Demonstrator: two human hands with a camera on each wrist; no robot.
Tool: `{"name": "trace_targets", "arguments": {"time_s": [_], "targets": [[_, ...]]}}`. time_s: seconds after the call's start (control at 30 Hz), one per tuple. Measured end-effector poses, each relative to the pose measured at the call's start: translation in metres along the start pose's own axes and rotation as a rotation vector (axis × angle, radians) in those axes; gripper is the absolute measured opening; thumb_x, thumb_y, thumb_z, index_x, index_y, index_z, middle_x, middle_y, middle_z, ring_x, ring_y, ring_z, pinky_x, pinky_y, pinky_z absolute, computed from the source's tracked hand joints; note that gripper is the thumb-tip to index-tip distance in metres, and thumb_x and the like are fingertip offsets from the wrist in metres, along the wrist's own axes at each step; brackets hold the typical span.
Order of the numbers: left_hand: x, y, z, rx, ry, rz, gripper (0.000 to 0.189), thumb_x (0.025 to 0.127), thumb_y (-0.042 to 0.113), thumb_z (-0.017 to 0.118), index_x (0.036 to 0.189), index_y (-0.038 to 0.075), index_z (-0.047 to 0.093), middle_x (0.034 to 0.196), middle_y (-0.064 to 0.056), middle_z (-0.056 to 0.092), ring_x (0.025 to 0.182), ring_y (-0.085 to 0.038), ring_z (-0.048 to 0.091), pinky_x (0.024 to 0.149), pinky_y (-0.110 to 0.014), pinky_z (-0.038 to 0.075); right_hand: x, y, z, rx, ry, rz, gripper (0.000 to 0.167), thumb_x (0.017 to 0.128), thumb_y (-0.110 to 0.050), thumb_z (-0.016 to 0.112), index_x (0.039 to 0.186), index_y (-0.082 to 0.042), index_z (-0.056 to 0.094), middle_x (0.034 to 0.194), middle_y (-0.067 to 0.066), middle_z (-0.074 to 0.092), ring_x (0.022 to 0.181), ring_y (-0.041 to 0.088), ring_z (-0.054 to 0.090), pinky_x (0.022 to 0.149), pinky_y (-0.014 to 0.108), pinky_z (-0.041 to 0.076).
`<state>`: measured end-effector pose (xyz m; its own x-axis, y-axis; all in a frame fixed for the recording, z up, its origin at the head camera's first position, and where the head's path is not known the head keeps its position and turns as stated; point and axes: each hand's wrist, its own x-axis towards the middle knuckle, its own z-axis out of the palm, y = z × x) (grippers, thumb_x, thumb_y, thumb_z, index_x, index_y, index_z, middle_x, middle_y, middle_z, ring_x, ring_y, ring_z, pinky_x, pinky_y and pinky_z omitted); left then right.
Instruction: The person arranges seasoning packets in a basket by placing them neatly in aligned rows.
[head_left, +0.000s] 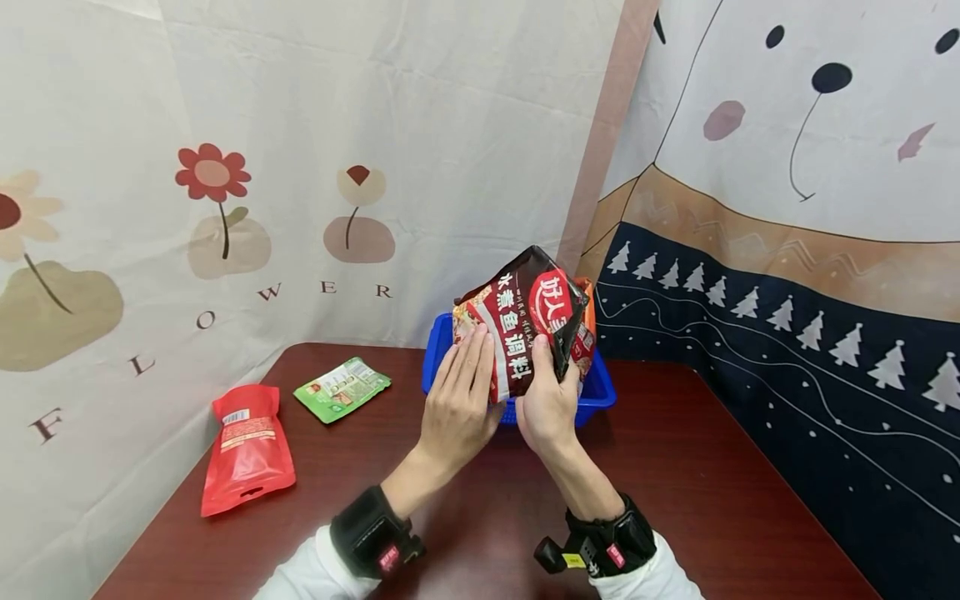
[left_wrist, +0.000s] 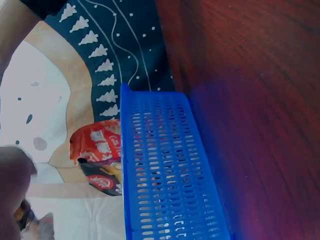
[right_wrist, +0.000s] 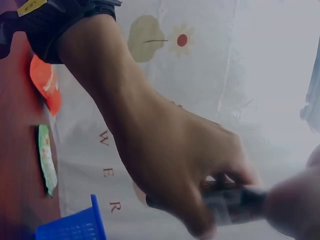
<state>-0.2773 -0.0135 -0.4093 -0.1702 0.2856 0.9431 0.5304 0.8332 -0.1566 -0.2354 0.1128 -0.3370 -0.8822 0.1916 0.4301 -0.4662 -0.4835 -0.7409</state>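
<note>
Black pack (head_left: 516, 327) fills the middle of the head view: we hold it up over the basket (head_left: 597, 399), and cannot tell whether it touches the rim. Our left hand (head_left: 459, 408) lays straight fingers across its front; our right hand (head_left: 550, 408) pinches its lower right side, thumb in front. Behind it, an orange pack (head_left: 589, 298) pokes out of the basket. On the table (head_left: 465, 533) to the left lie a red bag (head_left: 250, 450) and, nearer the basket, a green packet (head_left: 342, 389).

At the left wrist, we see the orange pack and a dark pack (left_wrist: 103, 177) standing above the rim, so we judge the work partway, with these two done and the black pack not yet set down.

At the right wrist, our left fingers and thumb close on the black pack's edge; the red bag and green packet lie outside the basket, and we judge them left to do
</note>
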Motion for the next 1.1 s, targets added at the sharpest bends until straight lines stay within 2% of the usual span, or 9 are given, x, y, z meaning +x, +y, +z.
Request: {"name": "trace_targets", "arguments": {"time_s": [0.07,0.13,0.27,0.4,0.53,0.67,0.77,0.97,1.1], "targets": [[0.001,-0.005,-0.001,-0.098,-0.039,-0.002,0.093,0.089,0.031,0.091,0.165,-0.002,0.051,0.17,-0.022,0.057,0.158,-0.038,0.058,0.129,-0.055,0.05,0.002,-0.002,-0.002,-0.001,-0.012,-0.008,0.043,0.123,-0.027,0.044,0.159,-0.005,0.047,0.14,0.003,0.063,0.133,0.019,0.065,0.108,0.029,0.061],[0.003,-0.01,-0.004,-0.208,-0.072,-0.007,0.096,0.087,0.035,0.091,0.167,0.0,0.05,0.173,-0.021,0.054,0.161,-0.038,0.054,0.132,-0.057,0.046,0.005,-0.003,-0.005,-0.004,-0.027,-0.017,0.043,0.123,-0.028,0.043,0.161,-0.008,0.046,0.141,0.004,0.062,0.134,0.021,0.064,0.108,0.031,0.062],[0.006,-0.024,-0.007,-0.444,-0.11,-0.04,0.091,0.092,0.039,0.081,0.17,0.006,0.048,0.177,-0.018,0.049,0.167,-0.038,0.046,0.138,-0.061,0.035,0.009,-0.007,-0.009,-0.019,-0.023,-0.03,0.045,0.123,-0.032,0.042,0.162,-0.009,0.046,0.142,0.005,0.063,0.134,0.022,0.065,0.106,0.033,0.064],[0.007,-0.038,-0.007,-0.595,-0.141,-0.124,0.082,0.098,0.039,0.071,0.171,0.009,0.047,0.18,-0.017,0.046,0.17,-0.04,0.04,0.141,-0.064,0.028,0.013,-0.011,-0.011,-0.03,0.025,-0.031,0.046,0.123,-0.034,0.042,0.162,-0.009,0.047,0.141,0.006,0.064,0.132,0.022,0.066,0.104,0.033,0.065],[0.004,-0.055,-0.005,-0.646,-0.216,-0.325,0.074,0.105,0.036,0.063,0.173,0.012,0.044,0.182,-0.013,0.043,0.171,-0.038,0.038,0.14,-0.065,0.031,0.019,-0.016,-0.016,-0.045,0.06,-0.041,0.047,0.123,-0.035,0.043,0.163,-0.01,0.046,0.141,0.006,0.062,0.132,0.023,0.064,0.104,0.032,0.063],[-0.003,-0.074,0.0,-0.664,-0.34,-0.577,0.071,0.111,0.039,0.062,0.176,0.017,0.04,0.185,-0.008,0.037,0.172,-0.035,0.038,0.138,-0.066,0.035,0.023,-0.021,-0.022,-0.059,0.065,-0.066,0.048,0.123,-0.036,0.042,0.164,-0.011,0.046,0.143,0.007,0.061,0.135,0.024,0.062,0.105,0.032,0.063],[-0.011,-0.086,0.005,-0.678,-0.417,-0.724,0.071,0.112,0.038,0.063,0.176,0.019,0.039,0.184,-0.008,0.039,0.171,-0.035,0.039,0.137,-0.065,0.036,0.025,-0.024,-0.026,-0.072,0.07,-0.078,0.048,0.123,-0.037,0.042,0.164,-0.013,0.047,0.143,0.006,0.061,0.135,0.024,0.062,0.104,0.033,0.063],[-0.028,-0.099,0.018,-0.736,-0.538,-0.924,0.073,0.112,0.034,0.065,0.176,0.014,0.036,0.178,-0.019,0.047,0.166,-0.041,0.046,0.134,-0.062,0.043,0.029,-0.028,-0.03,-0.08,0.081,-0.079,0.047,0.123,-0.037,0.042,0.164,-0.014,0.047,0.142,0.005,0.062,0.133,0.023,0.064,0.102,0.033,0.064],[-0.037,-0.103,0.024,-0.782,-0.589,-1.032,0.079,0.113,0.033,0.064,0.178,0.006,0.028,0.182,-0.025,0.036,0.168,-0.048,0.041,0.136,-0.062,0.04,0.03,-0.029,-0.032,-0.089,0.083,-0.086,0.046,0.123,-0.037,0.043,0.163,-0.014,0.048,0.141,0.005,0.063,0.131,0.023,0.064,0.1,0.032,0.064]]}}
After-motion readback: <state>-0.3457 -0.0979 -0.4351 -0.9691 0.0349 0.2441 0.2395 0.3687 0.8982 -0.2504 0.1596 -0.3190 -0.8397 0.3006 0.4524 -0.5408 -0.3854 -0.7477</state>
